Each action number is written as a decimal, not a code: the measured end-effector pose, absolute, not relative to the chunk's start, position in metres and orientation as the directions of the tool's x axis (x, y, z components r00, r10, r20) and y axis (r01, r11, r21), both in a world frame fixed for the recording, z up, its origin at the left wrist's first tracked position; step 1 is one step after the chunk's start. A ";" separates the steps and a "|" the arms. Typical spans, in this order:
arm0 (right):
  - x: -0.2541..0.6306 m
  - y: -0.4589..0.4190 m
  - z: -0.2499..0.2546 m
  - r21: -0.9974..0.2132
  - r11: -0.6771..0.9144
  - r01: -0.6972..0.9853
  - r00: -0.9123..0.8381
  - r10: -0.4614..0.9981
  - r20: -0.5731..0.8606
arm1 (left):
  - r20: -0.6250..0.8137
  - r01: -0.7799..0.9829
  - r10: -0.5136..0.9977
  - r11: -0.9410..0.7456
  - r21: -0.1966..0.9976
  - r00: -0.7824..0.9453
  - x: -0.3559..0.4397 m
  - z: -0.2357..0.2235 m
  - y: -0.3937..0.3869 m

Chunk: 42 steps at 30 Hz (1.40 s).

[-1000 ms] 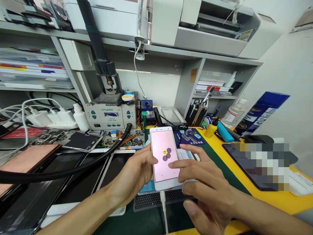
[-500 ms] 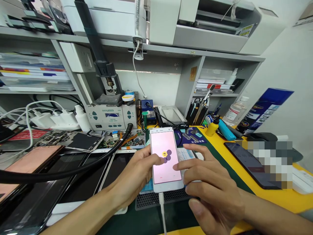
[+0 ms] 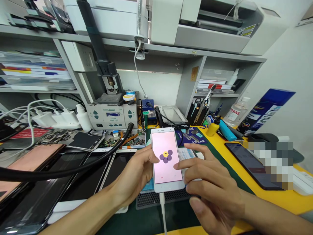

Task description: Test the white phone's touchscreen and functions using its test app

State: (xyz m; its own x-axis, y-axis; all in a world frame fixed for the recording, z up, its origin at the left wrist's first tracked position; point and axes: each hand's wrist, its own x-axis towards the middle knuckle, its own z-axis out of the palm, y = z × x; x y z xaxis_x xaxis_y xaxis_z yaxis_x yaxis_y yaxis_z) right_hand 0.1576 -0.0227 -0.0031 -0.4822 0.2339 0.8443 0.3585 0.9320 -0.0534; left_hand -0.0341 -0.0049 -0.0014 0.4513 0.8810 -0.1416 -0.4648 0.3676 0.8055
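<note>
White phone [image 3: 168,166] is gripped along its left edge by the left hand [image 3: 140,168], whose thumb is laid over the rim of the screen. It is held at the centre, above a green mat [image 3: 137,222], with its top tilted away. The right hand [image 3: 215,186] is held open, its fingers spread and slightly curved, and the index fingertip is placed over the right edge of the screen; whether the glass is touched cannot be told. A yellow disc partly ringed by purple circles is displayed on pale pink. A white cable [image 3: 163,212] is plugged into the bottom edge of the phone, and a dark perforated strip [image 3: 158,199] is partly covered just beneath.

To the left, dark panels [image 3: 70,191] are laid side by side, crossed by a black hose [image 3: 73,174]. Beyond them, circuit boards [image 3: 137,139] are gathered in front of a grey control unit [image 3: 112,120]. To the right, a dark-screened device [image 3: 251,164] is laid flat on the yellow surface [image 3: 269,200]. Farther back, a yellow bottle [image 3: 212,129], a turquoise tube [image 3: 227,131] and a clear bottle [image 3: 236,112] are grouped near a blue can [image 3: 267,109]. Above, a large pale machine [image 3: 212,37] is supported by a grey shelf [image 3: 168,48].
</note>
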 end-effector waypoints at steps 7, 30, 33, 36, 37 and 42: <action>0.153 -0.024 -0.002 -0.066 0.925 0.374 -0.452 0.244 0.858 | -0.167 -0.469 0.878 0.391 0.792 0.450 -0.032 0.000 -0.005; 0.152 -0.020 -0.008 -0.114 0.924 0.365 -0.445 0.281 0.850 | -0.152 -0.480 0.868 0.398 0.782 0.473 -0.034 -0.002 -0.005; 0.152 -0.019 -0.014 -0.109 0.922 0.372 -0.465 0.287 0.838 | -0.156 -0.473 0.866 0.400 0.785 0.474 -0.035 -0.002 -0.005; 0.153 -0.018 -0.017 -0.114 0.921 0.374 -0.489 0.300 0.819 | -0.151 -0.483 0.870 0.396 0.781 0.469 -0.035 -0.005 -0.005; 0.153 -0.018 -0.018 -0.115 0.921 0.371 -0.504 0.304 0.809 | -0.147 -0.488 0.870 0.396 0.778 0.471 -0.035 -0.005 -0.005; 0.154 -0.015 -0.017 -0.099 0.932 0.349 -0.574 0.296 0.763 | -0.132 -0.483 0.865 0.390 0.784 0.483 -0.035 -0.006 -0.004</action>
State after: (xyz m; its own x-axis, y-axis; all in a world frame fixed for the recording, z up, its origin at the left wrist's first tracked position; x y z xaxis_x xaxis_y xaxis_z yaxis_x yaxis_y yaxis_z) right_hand 0.1543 -0.0146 -0.0174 -0.5740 0.2963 0.7634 0.3489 0.9319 -0.0994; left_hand -0.0353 -0.0040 -0.0061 0.4835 0.8653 -0.1322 -0.4833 0.3898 0.7839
